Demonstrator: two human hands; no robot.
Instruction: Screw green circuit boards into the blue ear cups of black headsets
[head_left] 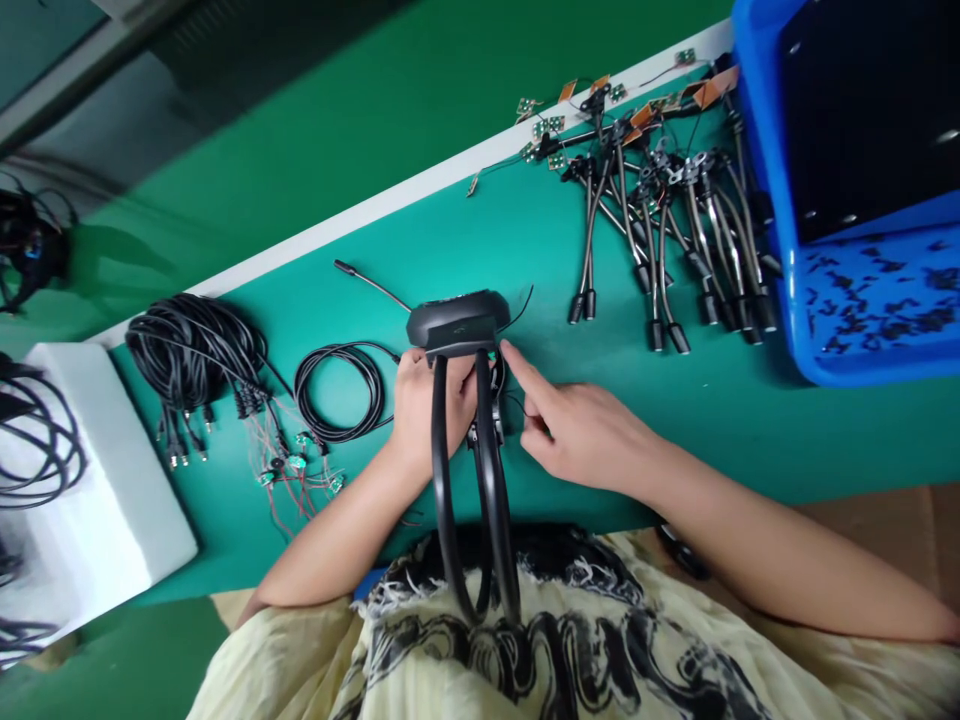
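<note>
A black headset (491,490) stands in front of me, its headband loops pointing toward my body. Its ear cup (457,318) is at the top, and a thin microphone boom (375,283) sticks out to the upper left. My left hand (429,410) is closed around the headset just below the ear cup, partly hidden by the headband. My right hand (581,425) has its index finger stretched to the right edge of the ear cup, beside a small green spot. Its other fingers are curled, with nothing visible in them. A coiled black cable (340,392) lies left of my left hand.
Bundled black cables (191,345) with loose wires and small circuit boards (298,462) lie left. Several microphone booms (652,230) lie at the back right beside a blue bin (806,350) holding small black parts. A white foam box (142,510) stands at the left edge.
</note>
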